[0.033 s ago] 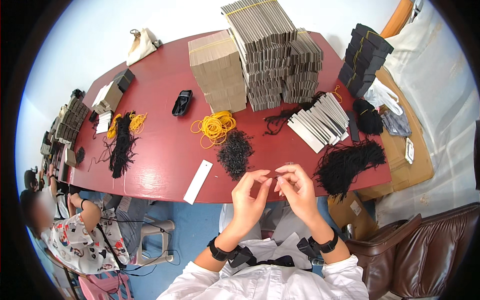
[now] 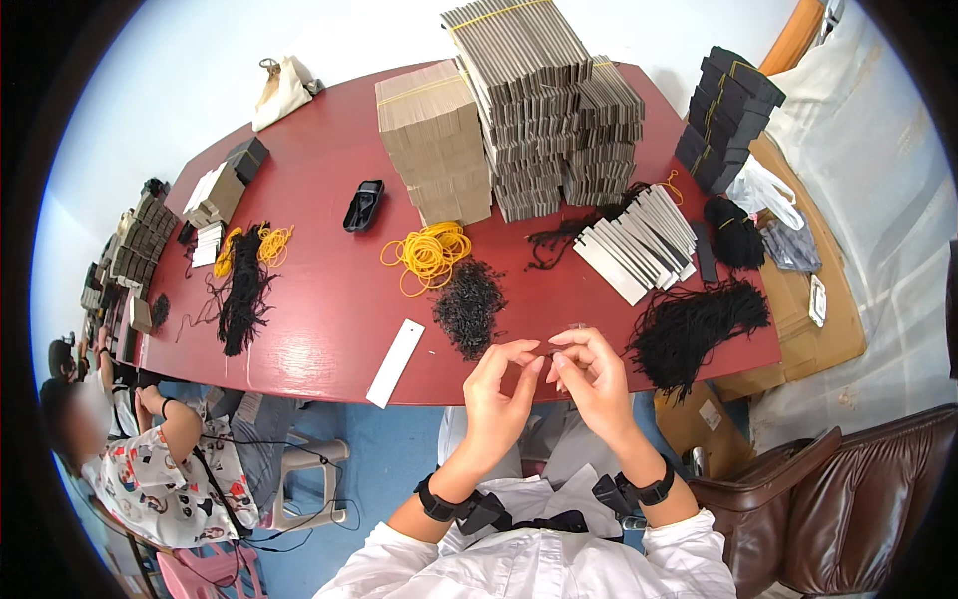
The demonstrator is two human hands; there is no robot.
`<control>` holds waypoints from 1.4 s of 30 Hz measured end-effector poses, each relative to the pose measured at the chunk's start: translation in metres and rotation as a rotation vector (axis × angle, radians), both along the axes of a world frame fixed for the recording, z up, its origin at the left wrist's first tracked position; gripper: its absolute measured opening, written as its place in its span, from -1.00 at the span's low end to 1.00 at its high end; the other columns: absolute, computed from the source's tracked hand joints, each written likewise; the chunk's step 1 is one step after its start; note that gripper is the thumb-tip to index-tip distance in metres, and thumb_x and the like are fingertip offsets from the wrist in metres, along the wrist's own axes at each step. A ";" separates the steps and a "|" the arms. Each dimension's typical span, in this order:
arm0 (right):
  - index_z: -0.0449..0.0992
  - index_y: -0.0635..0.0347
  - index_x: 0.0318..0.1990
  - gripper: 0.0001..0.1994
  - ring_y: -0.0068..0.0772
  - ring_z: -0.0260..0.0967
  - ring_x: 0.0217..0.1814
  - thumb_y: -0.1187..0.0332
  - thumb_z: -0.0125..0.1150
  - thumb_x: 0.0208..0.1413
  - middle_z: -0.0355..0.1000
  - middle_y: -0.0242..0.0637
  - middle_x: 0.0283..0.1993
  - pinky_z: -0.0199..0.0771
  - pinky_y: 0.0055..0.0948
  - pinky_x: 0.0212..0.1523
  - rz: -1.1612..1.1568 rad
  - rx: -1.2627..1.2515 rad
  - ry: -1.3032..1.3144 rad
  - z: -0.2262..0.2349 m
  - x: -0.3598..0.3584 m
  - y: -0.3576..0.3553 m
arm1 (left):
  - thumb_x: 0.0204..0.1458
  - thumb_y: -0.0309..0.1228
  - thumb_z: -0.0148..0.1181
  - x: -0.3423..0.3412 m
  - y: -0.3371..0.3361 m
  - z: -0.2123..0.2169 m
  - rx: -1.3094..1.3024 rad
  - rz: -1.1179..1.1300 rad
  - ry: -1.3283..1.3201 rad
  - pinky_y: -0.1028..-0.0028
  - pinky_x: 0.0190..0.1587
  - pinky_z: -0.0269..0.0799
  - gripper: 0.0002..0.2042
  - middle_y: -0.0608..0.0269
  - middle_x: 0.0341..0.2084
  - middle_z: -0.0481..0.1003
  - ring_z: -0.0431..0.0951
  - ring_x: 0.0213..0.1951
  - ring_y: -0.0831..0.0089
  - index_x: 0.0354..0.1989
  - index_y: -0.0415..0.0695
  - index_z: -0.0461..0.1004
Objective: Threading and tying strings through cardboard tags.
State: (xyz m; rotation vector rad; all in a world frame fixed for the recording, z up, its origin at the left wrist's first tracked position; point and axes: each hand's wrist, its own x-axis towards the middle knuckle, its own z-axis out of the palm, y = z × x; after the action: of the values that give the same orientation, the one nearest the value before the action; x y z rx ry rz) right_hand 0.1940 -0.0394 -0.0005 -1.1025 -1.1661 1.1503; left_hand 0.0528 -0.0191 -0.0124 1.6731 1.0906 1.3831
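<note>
My left hand (image 2: 501,391) and my right hand (image 2: 595,381) meet at the table's near edge, fingertips almost touching. Each pinches with thumb and forefinger; a tiny dark thing seems to lie between them, too small to name. Just beyond my left hand is a heap of small black pieces (image 2: 469,307). A white card strip (image 2: 395,363) with a hole at one end lies to the left. To the right of my right hand a bundle of black cords (image 2: 701,331) spreads over the table edge, and a fanned row of white strips (image 2: 639,245) lies behind it.
Tall stacks of grey card pieces (image 2: 539,110) stand on the red table (image 2: 309,299). Yellow bands (image 2: 431,255) and a black tray (image 2: 363,206) lie before them. Black stacks (image 2: 728,120) rise at right. A seated person (image 2: 170,469) works at left; a brown leather chair (image 2: 858,499) stands beside me.
</note>
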 end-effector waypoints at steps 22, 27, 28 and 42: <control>0.37 0.27 -0.23 -0.92 -0.58 0.40 -0.34 0.46 0.09 0.19 0.44 -0.32 -0.37 0.39 -0.61 -0.32 0.226 -0.052 0.169 -0.010 0.018 -0.010 | 0.15 -0.55 0.07 -0.011 -0.008 0.002 -0.459 -0.454 -0.394 0.57 -0.20 0.44 -0.94 0.28 -0.36 0.47 0.50 -0.28 0.59 -0.25 -0.26 0.39; 0.36 0.26 -0.21 -0.92 -0.57 0.41 -0.32 0.46 0.08 0.20 0.44 -0.32 -0.35 0.40 -0.60 -0.31 0.234 -0.056 0.186 -0.011 0.018 -0.012 | 0.17 -0.52 0.05 -0.010 -0.012 0.000 -0.438 -0.452 -0.401 0.57 -0.20 0.39 -0.95 0.32 -0.37 0.43 0.48 -0.29 0.62 -0.27 -0.23 0.37; 0.35 0.26 -0.21 -0.92 -0.57 0.41 -0.32 0.46 0.08 0.21 0.44 -0.32 -0.35 0.40 -0.60 -0.31 0.237 -0.044 0.200 -0.012 0.019 -0.012 | 0.17 -0.52 0.05 -0.010 -0.012 0.000 -0.438 -0.452 -0.400 0.57 -0.20 0.39 -0.95 0.32 -0.37 0.43 0.48 -0.29 0.62 -0.27 -0.23 0.37; 0.34 0.26 -0.21 -0.92 -0.59 0.37 -0.37 0.46 0.07 0.21 0.43 -0.34 -0.37 0.37 -0.62 -0.31 0.178 -0.007 0.248 -0.012 0.014 -0.015 | 0.03 -0.60 0.21 0.001 -0.024 0.001 -0.244 -0.229 -0.350 0.53 -0.15 0.47 -0.89 0.23 -0.28 0.44 0.52 -0.22 0.49 -0.26 -0.26 0.52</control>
State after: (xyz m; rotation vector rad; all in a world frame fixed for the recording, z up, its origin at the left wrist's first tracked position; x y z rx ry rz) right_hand 0.2077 -0.0544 -0.0124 -0.8455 -1.0805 1.3875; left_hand 0.0539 -0.0436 -0.0117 1.2775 0.8039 1.2770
